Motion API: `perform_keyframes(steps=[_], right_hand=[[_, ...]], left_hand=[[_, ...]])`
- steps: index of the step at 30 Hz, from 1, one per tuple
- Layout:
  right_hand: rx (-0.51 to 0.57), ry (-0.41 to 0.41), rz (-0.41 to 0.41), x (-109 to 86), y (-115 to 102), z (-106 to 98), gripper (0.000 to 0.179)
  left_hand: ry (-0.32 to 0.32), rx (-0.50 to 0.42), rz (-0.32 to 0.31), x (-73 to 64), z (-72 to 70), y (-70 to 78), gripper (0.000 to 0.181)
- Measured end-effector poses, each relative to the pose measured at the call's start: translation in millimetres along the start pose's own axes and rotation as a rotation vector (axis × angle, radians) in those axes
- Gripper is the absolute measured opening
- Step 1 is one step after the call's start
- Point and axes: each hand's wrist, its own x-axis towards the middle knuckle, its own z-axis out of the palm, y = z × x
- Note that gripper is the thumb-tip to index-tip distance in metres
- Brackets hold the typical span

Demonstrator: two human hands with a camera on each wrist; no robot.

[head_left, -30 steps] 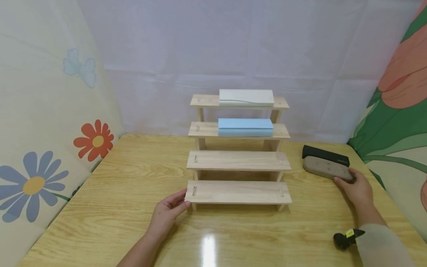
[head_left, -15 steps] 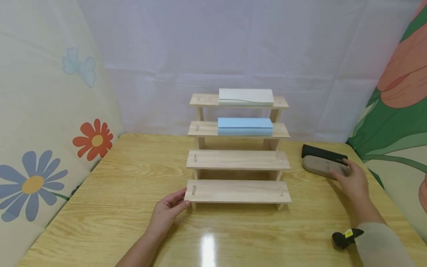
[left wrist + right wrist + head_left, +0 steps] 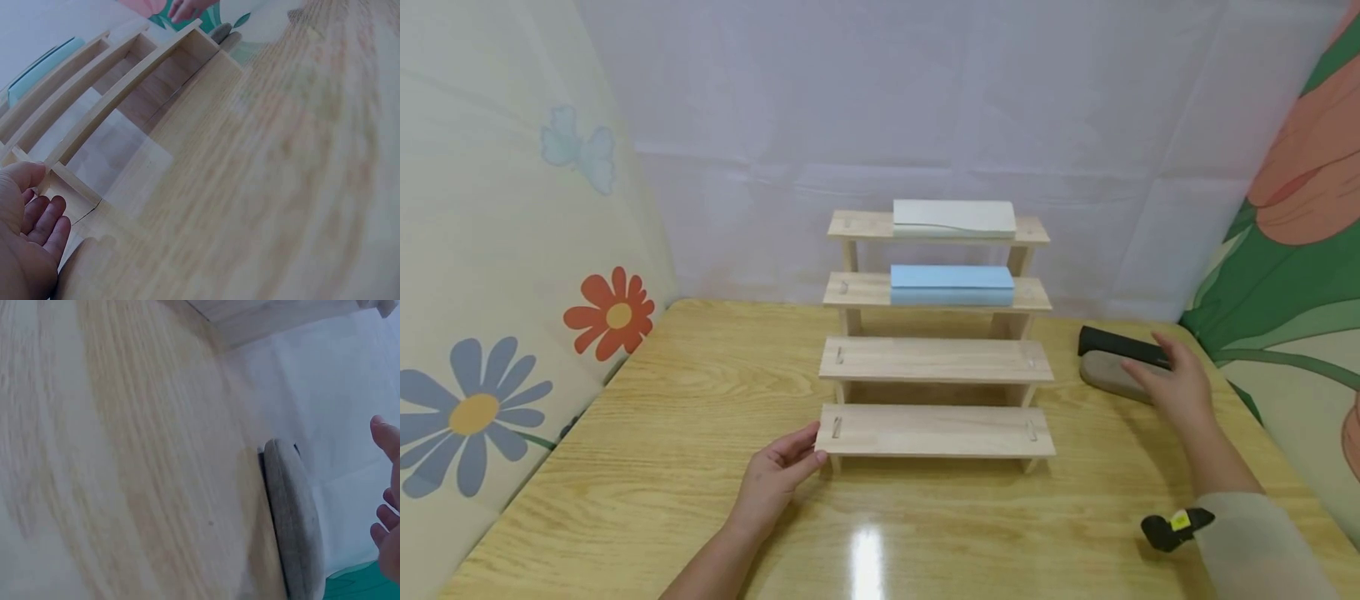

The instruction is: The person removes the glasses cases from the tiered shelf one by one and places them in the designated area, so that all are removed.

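A light wooden stepped stand with several shelves stands in the middle of the head view. My left hand pinches the left end of its lowest shelf between thumb and fingers, which the left wrist view also shows. A white glasses case lies on the top shelf and a light blue glasses case on the one below. To the right, my right hand hovers over a grey-brown case with fingers extended, holding nothing. In the right wrist view the hand is apart from the grey-brown case.
A black case lies just behind the grey-brown one on the wood-grain table. White cloth hangs behind the table. Flower-printed cloths flank it left and right. A black wrist camera sticks out from the right sleeve.
My right hand has let go of the right end of the grey-brown case and moved up and left over it. Left hand and stand stay put.
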Motion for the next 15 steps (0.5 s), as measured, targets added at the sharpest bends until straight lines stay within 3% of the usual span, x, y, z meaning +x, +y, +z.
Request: perform_keyframes(steps=[11,15], right_hand=[[-0.015,-0.035,-0.042,7.6,-31.1,0.4,0.087],[-0.009,-0.034,-0.093,10.3,-41.2,2.4,0.084]], left_hand=[[0.005,0.014,-0.004,-0.1,0.5,1.5,0.045],[0.002,0.013,0.0,-0.4,0.5,2.0,0.045]])
